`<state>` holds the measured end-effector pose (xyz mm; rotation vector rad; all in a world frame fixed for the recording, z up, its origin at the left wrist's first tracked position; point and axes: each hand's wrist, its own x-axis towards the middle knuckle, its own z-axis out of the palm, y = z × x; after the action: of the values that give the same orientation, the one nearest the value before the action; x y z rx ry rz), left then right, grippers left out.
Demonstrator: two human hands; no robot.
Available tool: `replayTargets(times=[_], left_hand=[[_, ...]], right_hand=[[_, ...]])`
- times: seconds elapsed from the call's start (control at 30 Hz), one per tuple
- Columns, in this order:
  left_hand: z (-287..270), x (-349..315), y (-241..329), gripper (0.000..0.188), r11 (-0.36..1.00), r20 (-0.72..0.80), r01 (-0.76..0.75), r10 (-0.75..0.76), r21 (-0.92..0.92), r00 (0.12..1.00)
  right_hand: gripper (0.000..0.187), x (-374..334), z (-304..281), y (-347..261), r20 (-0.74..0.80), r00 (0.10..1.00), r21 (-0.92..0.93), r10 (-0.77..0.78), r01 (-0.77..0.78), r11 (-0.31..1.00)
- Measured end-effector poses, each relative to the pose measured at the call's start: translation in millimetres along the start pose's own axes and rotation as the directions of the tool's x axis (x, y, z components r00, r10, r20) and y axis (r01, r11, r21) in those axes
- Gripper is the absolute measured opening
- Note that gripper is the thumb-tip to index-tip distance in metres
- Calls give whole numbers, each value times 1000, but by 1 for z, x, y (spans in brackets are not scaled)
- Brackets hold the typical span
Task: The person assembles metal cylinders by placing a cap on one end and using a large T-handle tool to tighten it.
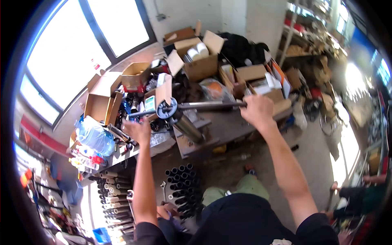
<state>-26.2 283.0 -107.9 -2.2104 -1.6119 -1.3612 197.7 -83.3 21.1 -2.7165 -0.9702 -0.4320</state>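
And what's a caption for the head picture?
Right hand gripping a long bar, a metal cylinder between it and the left hand.

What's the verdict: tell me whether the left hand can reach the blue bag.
Probably yes: the left hand is near the blue bag, with seemingly just low-lying metal parts between.

A metal cylinder [186, 125] stands near dead centre on a cluttered workbench [241, 125], a bluish plastic bag [96, 136] at nine o'clock, a clear bag [215, 90] at one, an open cardboard box [252, 72] at two.
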Motion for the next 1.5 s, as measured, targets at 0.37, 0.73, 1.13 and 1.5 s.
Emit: replayTargets(times=[0.37, 0.73, 1.13, 1.5], left_hand=[[-45, -36, 149, 53, -977, 966, 192, 36, 88, -257], [-178, -126, 250, 74, -636, 695, 620, 178, -459, 697], [-179, -106, 280, 78, -458, 688, 715, 261, -529, 677], [-142, -134, 273, 94, -835, 370, 507, 549, 214, 749]], right_hand=[[32, 78, 112, 176, -357, 903, 242, -239, 337, 910], [52, -135, 290, 298, 634, 773, 391, 26, -349, 851], [55, -129, 344, 205, 817, 563, 240, 127, -531, 813], [37, -137, 382, 171, 939, 344, 323, -23, -856, 402]])
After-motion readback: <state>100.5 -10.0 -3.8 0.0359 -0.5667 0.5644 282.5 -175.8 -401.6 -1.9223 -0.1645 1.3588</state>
